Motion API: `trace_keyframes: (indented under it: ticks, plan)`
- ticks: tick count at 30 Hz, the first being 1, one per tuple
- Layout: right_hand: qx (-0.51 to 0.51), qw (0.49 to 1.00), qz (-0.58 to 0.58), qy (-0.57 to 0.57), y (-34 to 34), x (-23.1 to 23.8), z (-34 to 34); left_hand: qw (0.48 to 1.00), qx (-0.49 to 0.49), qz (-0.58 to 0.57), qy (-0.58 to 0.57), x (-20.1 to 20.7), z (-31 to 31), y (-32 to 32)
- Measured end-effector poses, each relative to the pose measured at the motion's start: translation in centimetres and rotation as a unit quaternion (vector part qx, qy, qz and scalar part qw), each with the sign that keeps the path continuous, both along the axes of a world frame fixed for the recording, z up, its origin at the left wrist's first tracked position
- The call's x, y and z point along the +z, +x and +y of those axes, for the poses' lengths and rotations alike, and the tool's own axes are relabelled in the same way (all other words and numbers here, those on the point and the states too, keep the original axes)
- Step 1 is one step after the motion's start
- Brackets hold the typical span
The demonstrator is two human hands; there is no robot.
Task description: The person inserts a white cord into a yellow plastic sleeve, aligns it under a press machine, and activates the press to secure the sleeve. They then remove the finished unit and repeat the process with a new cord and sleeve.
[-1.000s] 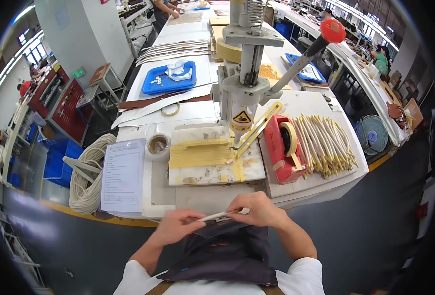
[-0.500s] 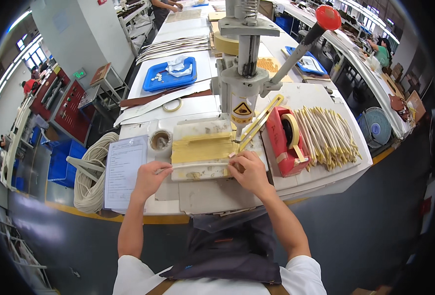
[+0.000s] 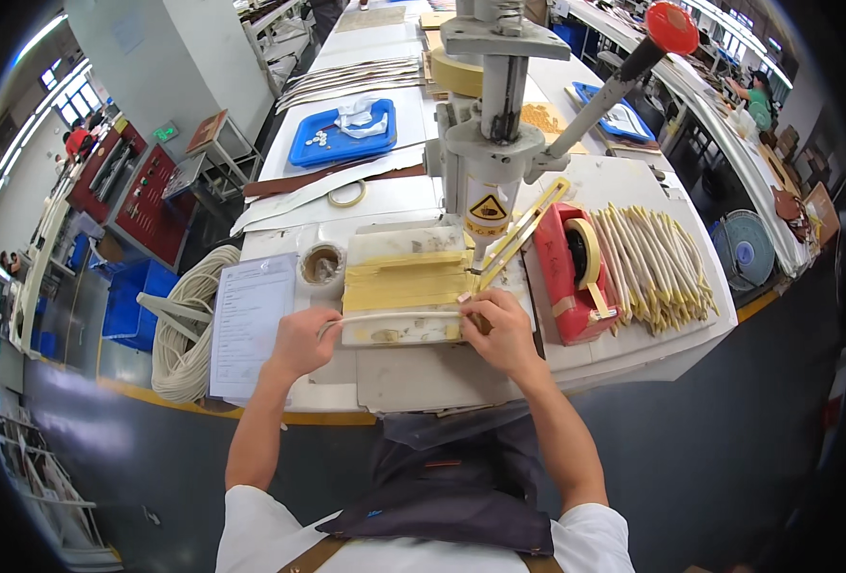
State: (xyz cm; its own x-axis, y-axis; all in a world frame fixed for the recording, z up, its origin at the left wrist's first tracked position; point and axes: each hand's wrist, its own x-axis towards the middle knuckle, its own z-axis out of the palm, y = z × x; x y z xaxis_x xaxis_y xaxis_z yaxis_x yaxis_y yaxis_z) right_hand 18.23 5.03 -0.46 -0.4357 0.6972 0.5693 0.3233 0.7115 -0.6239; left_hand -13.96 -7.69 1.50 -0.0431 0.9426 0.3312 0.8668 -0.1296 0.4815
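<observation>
A length of white cord [image 3: 399,316] is stretched between my hands along the front part of a white block [image 3: 418,335]. My left hand [image 3: 306,340] pinches its left end, and a short tip pokes out past the fingers. At the other end my right hand [image 3: 501,332] is closed round the cord, fingertips bent at the block's right side. Just beyond the cord, yellow tape [image 3: 408,285] covers the block. Over its far right corner stands a grey hand press [image 3: 492,158] with a red-knobbed lever [image 3: 672,29]; a yellow strip-shaped tool [image 3: 528,229] leans beside it.
A red tape dispenser [image 3: 568,286] and a pile of cut cords with yellow-taped ends [image 3: 657,267] lie right. Left are a paper sheet [image 3: 251,329], a tape roll [image 3: 322,265] and a cord coil [image 3: 186,339]. Farther back sits a blue tray [image 3: 343,134]. A floor fan [image 3: 743,250] stands right.
The view has shifted slightly, so the bench sits a little to the right. My left hand has turned, its fingers curling more over the cord's end. The cord stays stretched across the block.
</observation>
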Motion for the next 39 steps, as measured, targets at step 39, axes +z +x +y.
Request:
trace_keyframes:
  ticks: [39]
  plan:
    - [-0.219, 0.965, -0.049, -0.138, 13.5, 12.8, -0.6, 0.976, 0.047, -0.209, 0.050, -0.7, -5.4, 4.3]
